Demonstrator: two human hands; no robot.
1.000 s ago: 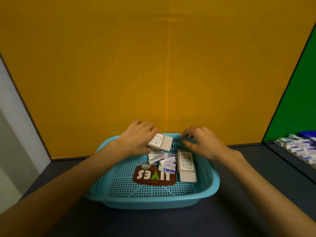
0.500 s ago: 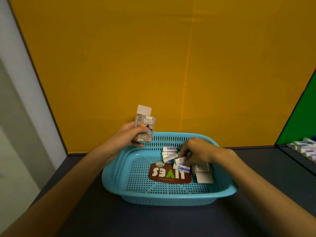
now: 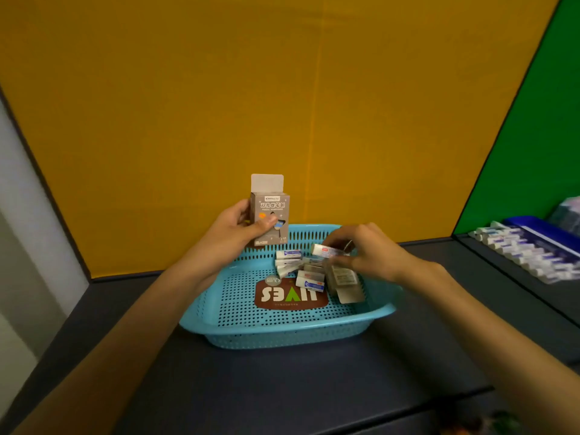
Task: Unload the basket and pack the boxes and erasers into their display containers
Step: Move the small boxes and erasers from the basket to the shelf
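Observation:
A turquoise perforated basket [image 3: 282,335] sits on the dark table in front of me. My left hand [image 3: 233,235] holds a grey box [image 3: 269,215] upright above the basket's far left rim. Over the right side of the basket, my right hand [image 3: 365,251] pinches a white eraser [image 3: 326,251]. Several more erasers [image 3: 309,282] lie in a loose pile in the basket. Under my right hand lies another grey box [image 3: 343,282].
A brown label [image 3: 290,295] is stuck to the basket floor. At the right, a row of white erasers [image 3: 530,255] lies beside a blue container [image 3: 539,229] on a neighbouring surface. A yellow wall stands close behind the basket, with a green panel to the right.
My left hand lifted the grey box out of the basket and turned it upright. My right hand dipped into the pile and came up with an eraser.

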